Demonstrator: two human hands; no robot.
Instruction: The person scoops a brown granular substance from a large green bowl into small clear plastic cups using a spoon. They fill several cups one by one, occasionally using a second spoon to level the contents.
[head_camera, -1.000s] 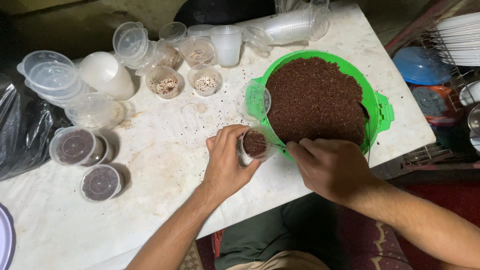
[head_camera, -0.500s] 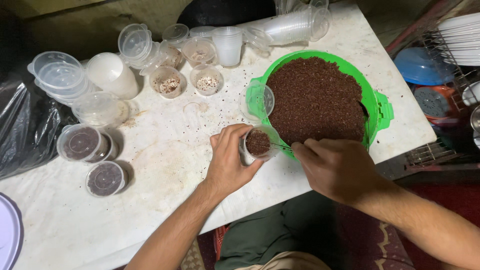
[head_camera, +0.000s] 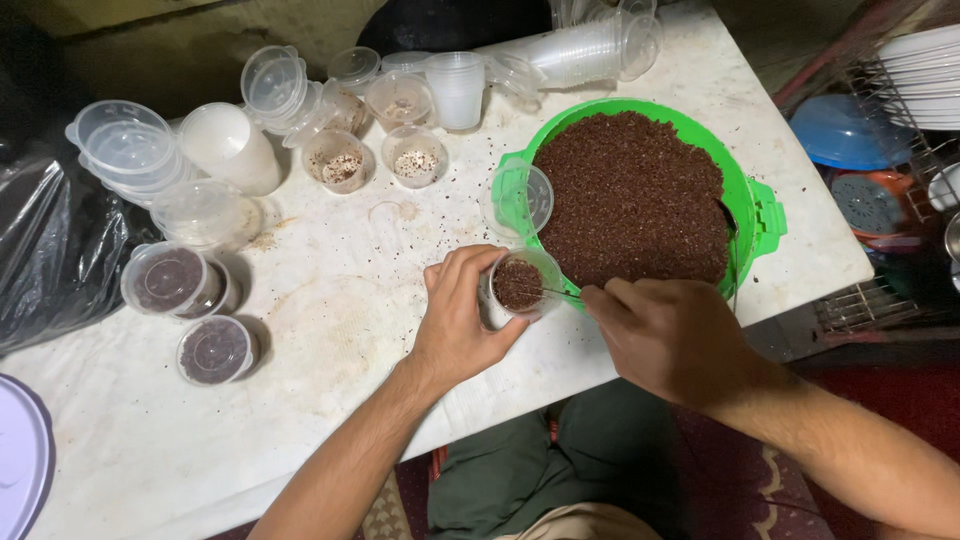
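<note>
The left hand is wrapped around a small clear cup, standing up and about full of brown grains. The cup touches the near rim of the green bowl, heaped with the same grains. Just right of it, the right hand pinches a thin spoon pointing at the cup. Far left of both hands, two lidded cups sit on the surface.

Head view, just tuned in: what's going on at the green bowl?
A person sits at a white table. The left hand grips a small clear cup, partly filled with dark brown granules, held against the rim of a green bowl heaped with the same granules. The right hand holds a thin utensil over the cup; its tip is hard to make out. Two lidded cups of the granules sit on the table's left side, with empty cups and lids behind them.
</note>
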